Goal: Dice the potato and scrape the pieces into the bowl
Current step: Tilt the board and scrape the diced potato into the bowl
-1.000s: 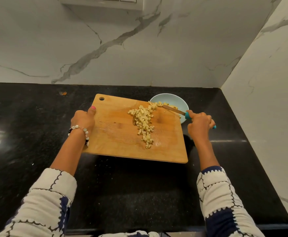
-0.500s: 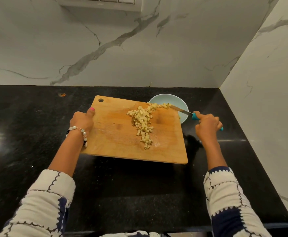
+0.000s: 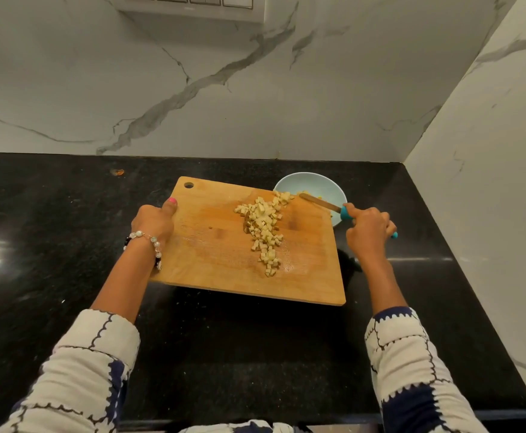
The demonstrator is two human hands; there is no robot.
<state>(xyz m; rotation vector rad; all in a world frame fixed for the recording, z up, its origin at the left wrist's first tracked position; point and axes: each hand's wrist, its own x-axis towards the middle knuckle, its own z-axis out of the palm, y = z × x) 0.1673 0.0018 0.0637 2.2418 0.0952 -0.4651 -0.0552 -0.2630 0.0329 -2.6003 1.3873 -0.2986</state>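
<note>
On the black counter, the cutting board overlapped the near rim of the bowl. Left hand clasped the board's left edge, thumb on top. Right hand was closed around the knife, blade over the bowl. The diced potato lay left of the blade, its long axis running toward the bowl; the right hand was nearer.

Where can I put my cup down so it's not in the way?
The black counter left of the cutting board is bare, and so is the strip in front of it. The far right corner is crowded: the bowl, potato pieces and knife meet there.
</note>
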